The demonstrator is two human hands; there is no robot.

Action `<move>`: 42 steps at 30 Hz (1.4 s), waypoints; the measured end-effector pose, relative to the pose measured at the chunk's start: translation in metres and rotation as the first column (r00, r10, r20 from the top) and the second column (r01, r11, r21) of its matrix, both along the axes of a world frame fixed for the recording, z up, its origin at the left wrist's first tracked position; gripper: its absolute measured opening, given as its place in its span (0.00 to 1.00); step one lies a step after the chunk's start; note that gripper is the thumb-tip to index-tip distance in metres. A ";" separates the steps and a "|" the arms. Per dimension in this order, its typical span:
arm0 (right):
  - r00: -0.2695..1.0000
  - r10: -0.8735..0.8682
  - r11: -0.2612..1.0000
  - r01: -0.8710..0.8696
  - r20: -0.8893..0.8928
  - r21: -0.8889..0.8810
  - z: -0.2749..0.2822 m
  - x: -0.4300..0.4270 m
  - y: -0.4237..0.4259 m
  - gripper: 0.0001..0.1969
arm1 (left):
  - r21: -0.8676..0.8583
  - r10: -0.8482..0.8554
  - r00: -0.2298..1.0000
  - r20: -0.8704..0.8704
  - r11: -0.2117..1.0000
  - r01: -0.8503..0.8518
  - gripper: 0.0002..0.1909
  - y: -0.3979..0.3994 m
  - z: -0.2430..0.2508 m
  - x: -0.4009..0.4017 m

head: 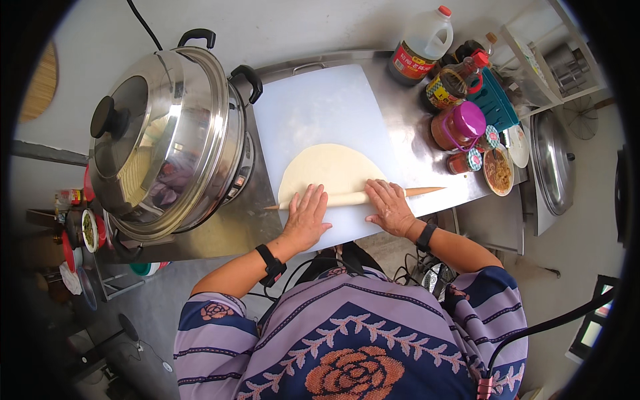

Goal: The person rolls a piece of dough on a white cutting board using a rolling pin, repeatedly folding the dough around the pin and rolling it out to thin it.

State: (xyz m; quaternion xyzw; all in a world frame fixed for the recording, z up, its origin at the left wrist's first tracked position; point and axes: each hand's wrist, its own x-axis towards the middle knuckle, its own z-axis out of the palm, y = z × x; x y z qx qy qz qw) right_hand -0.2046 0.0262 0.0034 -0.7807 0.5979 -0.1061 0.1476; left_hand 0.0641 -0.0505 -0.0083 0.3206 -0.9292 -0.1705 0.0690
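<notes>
A thin round sheet of dough [331, 167] lies on a white cutting board [325, 102]. Its near edge is wrapped around a tapered wooden rolling pin [425, 191], whose bare tips stick out on both sides. My left hand [306, 218] rests flat on the wrapped dough near the pin's left end, fingers stretched forward. Toward the other end, my right hand [391, 208] lies over the roll with its thumb spread toward me. Neither hand has its fingers curled around the pin. The middle of the pin is hidden inside the dough.
A large lidded steel pot [165, 145] stands close on the left. Along the right of the steel table [395, 135] are a vinegar jug [415, 47], a sauce bottle [447, 85], a purple-lidded jar [457, 125], a small jar [464, 161] and a bowl of paste [498, 171].
</notes>
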 end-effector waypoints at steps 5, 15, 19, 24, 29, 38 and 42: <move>0.950 -0.101 0.995 0.103 -0.296 -0.006 -0.017 -0.013 -0.075 0.39 | -0.097 0.091 0.994 0.059 0.992 -0.085 0.40 -0.072 0.000 -0.035; 0.983 -0.186 0.967 0.184 0.008 -0.173 -0.027 -0.041 -0.066 0.29 | -0.162 0.153 0.986 -0.064 0.973 -0.162 0.28 -0.091 -0.016 -0.018; 0.983 -0.184 0.965 0.186 0.026 -0.186 -0.019 -0.049 -0.097 0.22 | -0.227 0.247 0.964 -0.100 0.938 -0.264 0.25 -0.110 -0.010 -0.033; 0.991 -0.102 0.990 0.109 0.090 -0.085 -0.023 -0.042 -0.059 0.21 | -0.077 0.256 0.967 0.015 0.964 -0.254 0.25 -0.060 -0.005 -0.014; 0.996 -0.078 0.996 0.079 -0.045 0.035 -0.014 -0.027 -0.043 0.35 | 0.006 0.231 0.967 0.108 0.973 -0.233 0.35 -0.033 0.004 -0.009; 0.940 -0.307 0.950 0.311 -0.151 0.005 -0.027 -0.035 -0.145 0.40 | -0.009 0.417 0.904 0.094 0.908 -0.418 0.34 -0.129 -0.017 -0.047; 0.935 -0.286 0.950 0.305 -0.209 0.065 -0.030 -0.039 -0.146 0.40 | -0.059 0.403 0.898 0.176 0.915 -0.399 0.34 -0.137 -0.008 -0.060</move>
